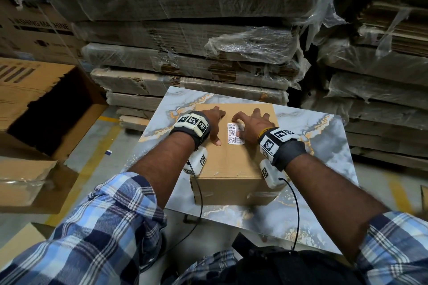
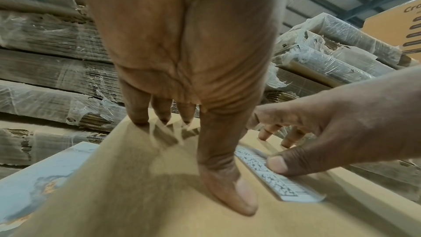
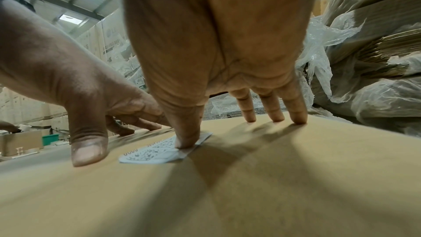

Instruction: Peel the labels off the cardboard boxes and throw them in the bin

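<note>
A brown cardboard box [image 1: 231, 164] stands on a marble-patterned table [image 1: 324, 146]. On its top is a white label [image 1: 235, 133] printed with codes. My left hand [image 1: 215, 126] lies flat on the box top just left of the label, with straight fingers and its thumb [image 2: 234, 195] pressing the cardboard. My right hand [image 1: 249, 122] sits to the right of the label with fingers spread, their tips on the box. Its thumb [image 3: 187, 141] presses on the right edge of the label [image 3: 150, 154]. The label [image 2: 284, 186] lies flat, and neither hand holds anything.
Stacks of flattened cardboard wrapped in plastic [image 1: 196, 53] rise close behind the table and to the right. A large open carton [image 1: 53, 111] stands on the floor to the left. A yellow floor line [image 1: 92, 159] runs between it and the table.
</note>
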A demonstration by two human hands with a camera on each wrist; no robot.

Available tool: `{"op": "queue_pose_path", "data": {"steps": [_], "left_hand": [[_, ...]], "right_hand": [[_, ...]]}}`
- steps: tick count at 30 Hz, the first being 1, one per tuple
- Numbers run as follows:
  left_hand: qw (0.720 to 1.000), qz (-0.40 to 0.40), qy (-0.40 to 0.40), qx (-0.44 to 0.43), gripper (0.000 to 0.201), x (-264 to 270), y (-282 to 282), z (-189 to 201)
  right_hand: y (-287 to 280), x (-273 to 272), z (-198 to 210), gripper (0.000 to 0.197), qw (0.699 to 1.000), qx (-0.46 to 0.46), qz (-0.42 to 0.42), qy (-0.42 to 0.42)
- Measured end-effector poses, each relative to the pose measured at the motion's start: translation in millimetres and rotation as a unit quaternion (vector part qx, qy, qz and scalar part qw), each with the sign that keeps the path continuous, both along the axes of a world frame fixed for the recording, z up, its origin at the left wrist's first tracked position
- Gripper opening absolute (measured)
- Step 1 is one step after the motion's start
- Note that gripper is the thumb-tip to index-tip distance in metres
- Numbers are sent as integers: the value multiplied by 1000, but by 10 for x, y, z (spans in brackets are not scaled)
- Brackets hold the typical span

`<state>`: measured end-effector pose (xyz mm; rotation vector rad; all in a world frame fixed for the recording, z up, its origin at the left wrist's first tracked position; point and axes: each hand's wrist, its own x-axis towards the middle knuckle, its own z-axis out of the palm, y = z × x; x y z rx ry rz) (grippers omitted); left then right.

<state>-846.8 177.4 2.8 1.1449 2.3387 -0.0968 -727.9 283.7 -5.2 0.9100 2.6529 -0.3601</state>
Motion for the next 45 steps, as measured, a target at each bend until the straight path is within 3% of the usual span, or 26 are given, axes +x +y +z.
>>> {"op": "queue_pose_path", "data": {"steps": [5,10,14,18,23,27,32,36,40,45], "left_hand": [[1000,-2,3,-3,115,4,4,-2],[1000,-2,2,-6,116,-3,11,3],[1000,-3,-5,-5,117,-15,12,-2],[1000,5,-14,-2,117,-25,7,0],[1000,7,-15,-2,117,-20,3,6],[1000,3,-16,-4,116,-13,2,22],[1000,6,-15,-4,116,-2,0,30],[1000,-2,-10,-5,114,6,0,40],[1000,-2,-7,-8,115,7,3,39],[1000,-9,-5,-11,114,0,6,36]], "right_hand": [[3,6,8,34,1000,-3,-2,3],[-5,12,-2,43,1000,0,5,3],[7,22,-18,27,1000,-4,5,13],[3,15,-38,38,1000,3,8,8],[7,11,-46,30,1000,0,7,9],[6,12,-58,41,1000,8,12,4],[8,17,-55,29,1000,5,9,11],[7,15,-62,37,1000,7,12,5],[2,21,-65,24,1000,3,8,14],[4,23,-75,41,1000,8,10,9]]}}
